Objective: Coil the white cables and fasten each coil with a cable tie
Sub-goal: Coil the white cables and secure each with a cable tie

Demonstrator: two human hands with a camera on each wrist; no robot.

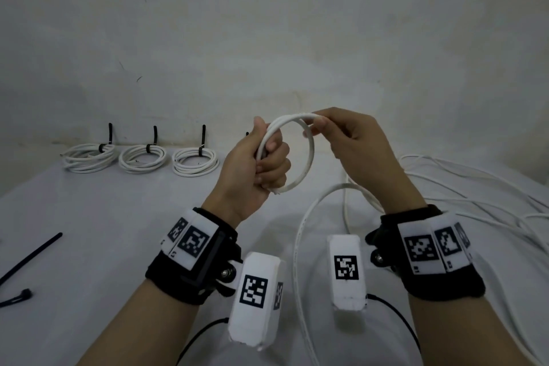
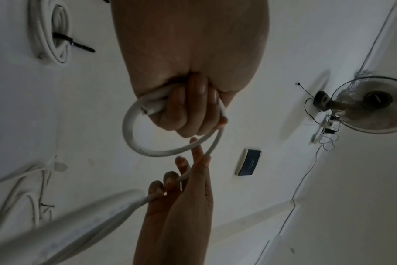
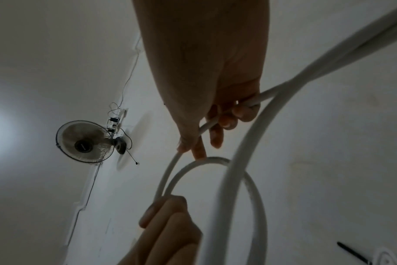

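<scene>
A person holds a white cable (image 1: 309, 154) in the air above a table (image 1: 118, 217) covered in pale cloth. The cable is thin, round and stiff, bent into a loop, with a second turn starting beside the first. The left hand (image 1: 255, 163) is clenched around the side of the loop, its cut end poking out below the fingers. The right hand (image 1: 350, 140) pinches the top of the loop between thumb and fingers, and the cable runs on through that palm, then hangs down in a wide arc to the table in front of the person.

At the far left edge of the table, three finished coils (image 1: 142, 157) lie in a row, each bound with a black tie whose tail stands upright. More loose cable (image 1: 475, 193) sprawls in tangled loops on the right. Two spare black ties (image 1: 29, 255) lie at the near left. Both wrists carry black straps with white marker blocks. The wrist views show a wall fan (image 2: 372, 105) overhead.
</scene>
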